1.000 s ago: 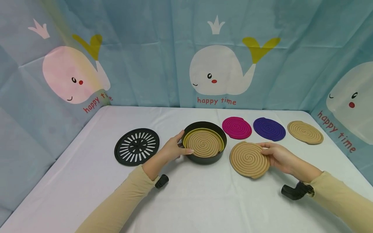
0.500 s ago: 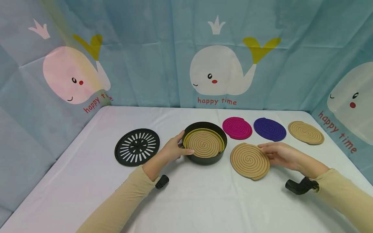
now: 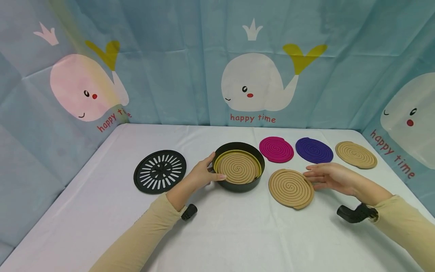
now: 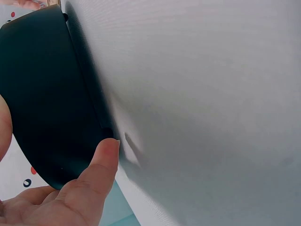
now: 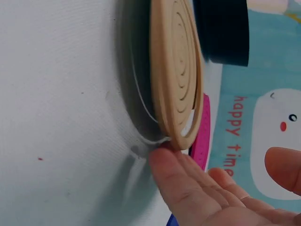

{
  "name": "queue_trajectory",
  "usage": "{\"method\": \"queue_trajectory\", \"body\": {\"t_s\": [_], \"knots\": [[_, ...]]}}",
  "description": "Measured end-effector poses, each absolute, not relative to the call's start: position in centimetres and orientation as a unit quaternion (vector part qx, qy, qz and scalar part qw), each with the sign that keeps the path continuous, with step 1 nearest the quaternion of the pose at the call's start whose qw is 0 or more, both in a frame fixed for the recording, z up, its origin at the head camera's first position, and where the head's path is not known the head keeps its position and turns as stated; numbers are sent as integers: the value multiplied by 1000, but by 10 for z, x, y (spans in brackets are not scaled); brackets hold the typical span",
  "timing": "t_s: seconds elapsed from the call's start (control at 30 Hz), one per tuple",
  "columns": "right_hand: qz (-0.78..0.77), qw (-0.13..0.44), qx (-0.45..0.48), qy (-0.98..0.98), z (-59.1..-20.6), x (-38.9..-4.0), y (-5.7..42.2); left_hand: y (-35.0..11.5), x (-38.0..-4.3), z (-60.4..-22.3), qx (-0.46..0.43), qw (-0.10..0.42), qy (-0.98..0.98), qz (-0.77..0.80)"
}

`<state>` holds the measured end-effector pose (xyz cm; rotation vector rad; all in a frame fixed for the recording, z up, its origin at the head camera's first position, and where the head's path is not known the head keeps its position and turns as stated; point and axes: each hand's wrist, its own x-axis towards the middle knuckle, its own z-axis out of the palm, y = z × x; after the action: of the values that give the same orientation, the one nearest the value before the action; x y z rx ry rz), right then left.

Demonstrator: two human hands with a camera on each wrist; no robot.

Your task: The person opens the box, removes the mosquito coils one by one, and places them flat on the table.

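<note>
My left hand [image 3: 203, 173] grips the left side of a black round mosquito coil holder [image 3: 239, 187], thumb over its front rim. Inside it, a beige mosquito coil [image 3: 236, 167] lies within a yellow ring. In the left wrist view, fingers press against the holder's dark wall [image 4: 47, 94]. To the right of the holder lies another beige mosquito coil [image 3: 291, 189]. Beside its right edge is my right hand [image 3: 334, 177], fingers extended and the thumb held apart. The right wrist view shows the fingertips [image 5: 164, 160] right at the edge of this coil.
Along the back right lie a magenta coil [image 3: 276, 149], a purple coil [image 3: 314, 150] and another beige coil [image 3: 356, 155]. A black slotted lid [image 3: 160, 172] rests to the left of the holder. Behind the white-covered table [image 3: 238, 234] hangs a blue whale-print curtain [image 3: 190, 87].
My right hand has let go of the beige coil and shifted slightly right, its fingers straightening. The coil has settled a little lower. My left hand stays on the holder.
</note>
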<state>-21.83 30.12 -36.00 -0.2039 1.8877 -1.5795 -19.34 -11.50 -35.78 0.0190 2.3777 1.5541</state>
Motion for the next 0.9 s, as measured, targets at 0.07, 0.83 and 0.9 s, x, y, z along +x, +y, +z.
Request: {"method": "queue_trajectory", "body": {"t_s": [0.07,0.83,0.9], "knots": [[-584,318,-68,744,-357,-216,298,-115,-194,-358,9,150,830,538],[-606,277,-111,737,-317,-222,241,-115,-193,-356,0,155,829,537],[-612,279,-119,730,-314,-221,233,-115,-192,-357,1,155,829,538]]}}
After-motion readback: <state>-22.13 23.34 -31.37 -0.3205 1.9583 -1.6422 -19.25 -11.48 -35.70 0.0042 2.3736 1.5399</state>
